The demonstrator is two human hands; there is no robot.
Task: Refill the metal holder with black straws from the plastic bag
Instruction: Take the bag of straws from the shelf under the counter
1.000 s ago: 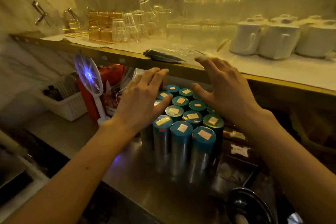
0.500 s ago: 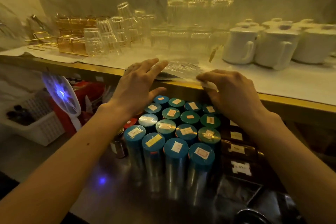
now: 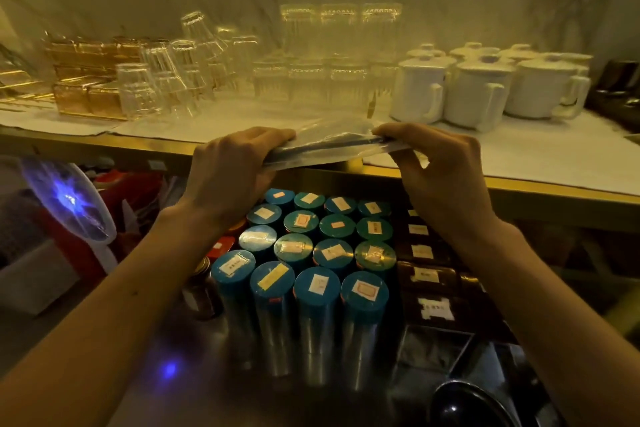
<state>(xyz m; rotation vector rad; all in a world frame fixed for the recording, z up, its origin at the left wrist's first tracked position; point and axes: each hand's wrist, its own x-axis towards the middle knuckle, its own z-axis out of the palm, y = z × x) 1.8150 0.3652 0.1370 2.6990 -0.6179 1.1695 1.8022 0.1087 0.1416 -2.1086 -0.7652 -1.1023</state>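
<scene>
Since the earlier frames both hands have risen from above the canisters to the shelf edge and closed on the plastic bag (image 3: 325,146), which had been lying flat on the shelf. The left hand (image 3: 232,177) now wraps the bag's left end, fingers curled over the top; the right hand (image 3: 440,170) pinches the right end between thumb and fingers. The bag stretches between them, just above the front edge of the shelf (image 3: 519,163), with dark black straws (image 3: 332,144) showing through the clear film.

The shelf is covered in white paper with a gold front trim and backed by a marbled wall. Clear glasses (image 3: 166,80) and amber glassware stand at far left, lidded white mugs (image 3: 478,90) at far right. Below, on the steel table (image 3: 166,350), a block of teal-lidded canisters (image 3: 304,253) sits directly under the hands, with dark labelled jars (image 3: 429,274) to their right. A glowing blue fan-shaped device (image 3: 69,204) stands at left.
</scene>
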